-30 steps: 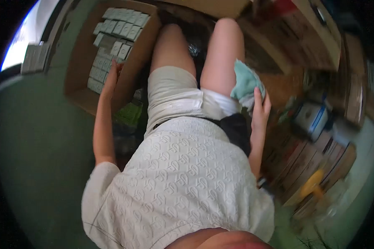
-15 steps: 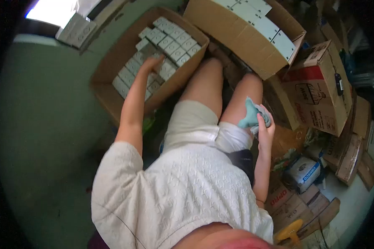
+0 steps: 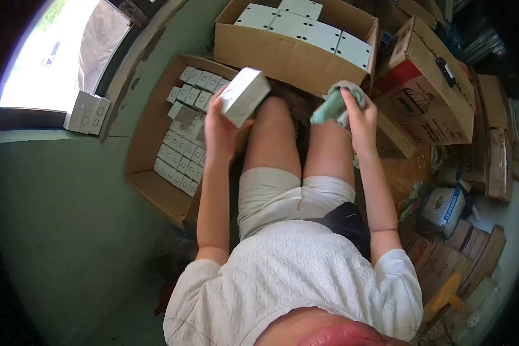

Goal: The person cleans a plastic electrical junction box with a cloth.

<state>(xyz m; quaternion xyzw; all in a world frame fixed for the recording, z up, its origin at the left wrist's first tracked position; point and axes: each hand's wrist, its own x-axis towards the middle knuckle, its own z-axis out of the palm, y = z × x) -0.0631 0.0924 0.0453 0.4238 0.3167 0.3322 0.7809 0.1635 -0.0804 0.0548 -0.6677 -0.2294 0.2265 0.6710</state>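
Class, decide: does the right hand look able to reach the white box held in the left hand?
Probably yes: the right hand, holding the cloth, sits level with the white box; nothing lies between.

Left hand lifted a white box from the carton; right hand raised the cloth.
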